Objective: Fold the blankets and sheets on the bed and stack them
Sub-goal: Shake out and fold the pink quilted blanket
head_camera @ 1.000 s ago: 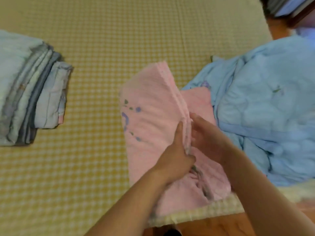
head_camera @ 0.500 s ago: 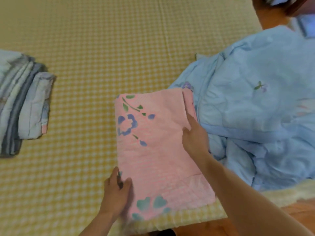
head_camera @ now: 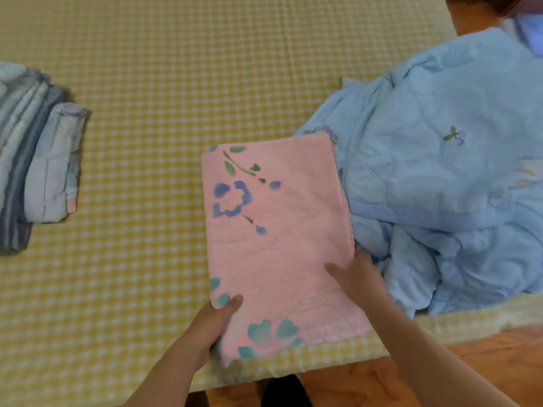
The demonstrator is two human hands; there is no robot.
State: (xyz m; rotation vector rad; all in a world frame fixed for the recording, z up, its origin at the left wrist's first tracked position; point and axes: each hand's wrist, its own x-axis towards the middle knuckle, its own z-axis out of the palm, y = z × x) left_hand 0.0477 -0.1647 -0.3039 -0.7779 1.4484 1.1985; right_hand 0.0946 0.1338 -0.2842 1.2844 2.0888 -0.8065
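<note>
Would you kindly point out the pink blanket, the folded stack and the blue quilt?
pink blanket point(head_camera: 279, 230), head view, middle of top face.
folded stack point(head_camera: 35, 160), head view, folded edges.
blue quilt point(head_camera: 440, 186), head view, crumpled middle.

- A home bedroom: a bed point(head_camera: 205, 69) in a yellow checked sheet.
- Folded linens point(head_camera: 35, 171) stacked at left, rumpled blue quilt point(head_camera: 440, 186) at right.
- Wooden floor point(head_camera: 367, 386) nearby.

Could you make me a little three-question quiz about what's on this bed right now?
1. True or false: the pink blanket lies folded flat.
2. Which hand grips its near left corner?
3. The unfolded light blue quilt lies: A) right of the pink blanket, B) on the folded stack, C) on the floor.

Key: 1 true. 2 the left hand; the right hand holds the right edge. 3 A.
</note>
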